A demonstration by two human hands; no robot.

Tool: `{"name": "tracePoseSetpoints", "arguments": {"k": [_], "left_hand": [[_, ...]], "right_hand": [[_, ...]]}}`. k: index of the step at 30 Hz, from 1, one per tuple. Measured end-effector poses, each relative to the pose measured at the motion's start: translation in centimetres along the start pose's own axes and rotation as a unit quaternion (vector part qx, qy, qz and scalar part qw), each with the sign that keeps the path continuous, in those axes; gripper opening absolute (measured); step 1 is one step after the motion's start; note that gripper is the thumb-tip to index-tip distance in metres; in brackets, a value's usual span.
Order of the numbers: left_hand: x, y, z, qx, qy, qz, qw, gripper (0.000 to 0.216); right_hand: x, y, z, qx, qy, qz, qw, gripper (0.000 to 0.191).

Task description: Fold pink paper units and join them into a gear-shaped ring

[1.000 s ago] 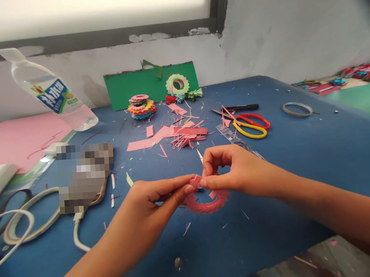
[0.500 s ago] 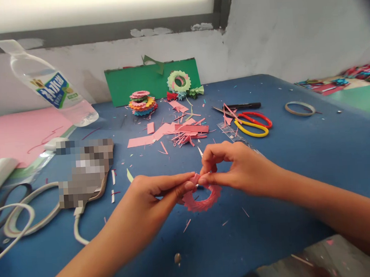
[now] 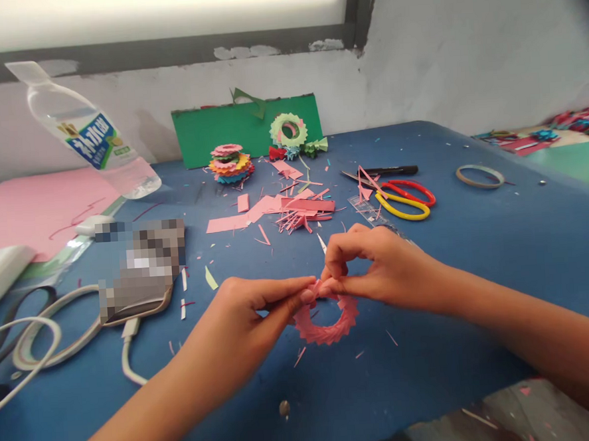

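A pink folded-paper ring [image 3: 330, 331] with a toothed outer edge hangs between my hands above the blue table. My left hand [image 3: 260, 316] pinches its upper left part between thumb and fingers. At the upper right, my right hand [image 3: 364, 263] is closed on the same ring, thumb against bent fingers. The fingertips of both hands almost meet and cover the top of the ring. Behind them lie pink paper strips and scraps [image 3: 268, 209]. Scissors [image 3: 403, 204] with one red and one yellow handle rest beyond my right hand, near a black pen [image 3: 391, 171].
A stack of coloured paper rings [image 3: 230, 163] and a pale green ring [image 3: 287, 129] stand before a green board [image 3: 219, 132]. At left are a tilted bottle [image 3: 94, 139], a phone [image 3: 150, 269] and a white cable [image 3: 128, 357]. A tape roll [image 3: 480, 176] lies right.
The pink ring has tilted slightly, so its opening shows wider and its lower edge sits lower. Both hands keep their pinch. The whole view has shifted a little.
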State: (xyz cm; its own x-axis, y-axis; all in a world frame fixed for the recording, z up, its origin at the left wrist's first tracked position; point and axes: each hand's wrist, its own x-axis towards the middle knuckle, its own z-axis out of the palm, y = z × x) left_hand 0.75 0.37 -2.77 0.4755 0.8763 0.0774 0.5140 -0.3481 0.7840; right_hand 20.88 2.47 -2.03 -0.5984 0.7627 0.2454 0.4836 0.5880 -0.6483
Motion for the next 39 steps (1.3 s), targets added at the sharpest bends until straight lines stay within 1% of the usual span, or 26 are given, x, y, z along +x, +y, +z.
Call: {"name": "tracePoseSetpoints", "arguments": {"k": [5, 8, 11, 13, 15, 18, 20, 21, 23, 25, 27, 28, 30, 34, 36, 39], "left_hand": [[0.0, 0.0, 0.3, -0.016, -0.029, -0.003, 0.999, 0.023], [0.0, 0.1, 0.4, -0.037, -0.026, -0.006, 0.999, 0.023], [0.1, 0.2, 0.3, -0.05, 0.009, -0.005, 0.999, 0.02], [0.2, 0.4, 0.2, -0.055, 0.038, -0.01, 0.998, 0.018], [0.2, 0.5, 0.1, -0.066, 0.064, -0.017, 0.996, 0.017], [0.1, 0.3, 0.1, -0.064, 0.102, -0.002, 0.993, 0.014], [0.0, 0.1, 0.0, -0.034, 0.133, 0.043, 0.99, 0.013], [-0.1, 0.0, 0.0, -0.016, 0.146, 0.08, 0.986, 0.014], [-0.2, -0.1, -0.3, 0.016, 0.161, 0.171, 0.972, 0.018], [-0.4, -0.1, -0.7, 0.055, 0.147, 0.252, 0.955, 0.021], [-0.5, 0.1, -1.1, 0.108, 0.115, 0.302, 0.94, 0.023], [-0.6, 0.2, -1.2, 0.133, 0.097, 0.318, 0.934, 0.023], [-0.6, 0.4, -1.5, 0.167, 0.07, 0.337, 0.924, 0.022], [-0.7, 0.5, -1.7, 0.182, 0.038, 0.347, 0.919, 0.024], [-0.7, 0.6, -1.8, 0.186, 0.029, 0.344, 0.92, 0.025], [-0.8, 0.7, -1.8, 0.187, 0.022, 0.343, 0.92, 0.021]], "right_hand": [[0.1, 0.1, 0.2, 0.017, -0.01, 0.001, 1.0, 0.016], [0.1, 0.2, 0.3, 0.079, -0.014, 0.024, 0.996, 0.017], [0.0, 0.2, 0.3, 0.167, 0.022, 0.059, 0.984, 0.013], [0.0, 0.2, 0.1, 0.195, 0.046, 0.075, 0.977, 0.011], [-0.1, 0.1, -0.3, 0.185, 0.048, 0.089, 0.977, 0.017], [-0.1, -0.1, -0.7, 0.145, 0.017, 0.097, 0.985, 0.016], [-0.1, -0.2, -0.7, 0.114, 0.018, 0.066, 0.991, 0.018], [-0.2, -0.1, -0.7, 0.096, 0.032, 0.032, 0.994, 0.017], [-0.4, 0.1, -0.7, 0.042, 0.072, -0.067, 0.994, 0.013], [-0.6, 0.5, -0.7, -0.033, 0.096, -0.177, 0.979, 0.009], [-0.8, 0.9, -0.8, -0.113, 0.1, -0.262, 0.953, 0.01], [-0.9, 1.0, -0.9, -0.146, 0.097, -0.292, 0.94, 0.012], [-1.2, 1.2, -1.0, -0.19, 0.089, -0.329, 0.921, 0.015], [-1.4, 0.8, -1.2, -0.233, 0.078, -0.348, 0.904, 0.014], [-1.4, 0.4, -1.3, -0.242, 0.082, -0.362, 0.897, 0.009], [-1.5, 0.0, -1.5, -0.258, 0.094, -0.38, 0.883, 0.007]]}}
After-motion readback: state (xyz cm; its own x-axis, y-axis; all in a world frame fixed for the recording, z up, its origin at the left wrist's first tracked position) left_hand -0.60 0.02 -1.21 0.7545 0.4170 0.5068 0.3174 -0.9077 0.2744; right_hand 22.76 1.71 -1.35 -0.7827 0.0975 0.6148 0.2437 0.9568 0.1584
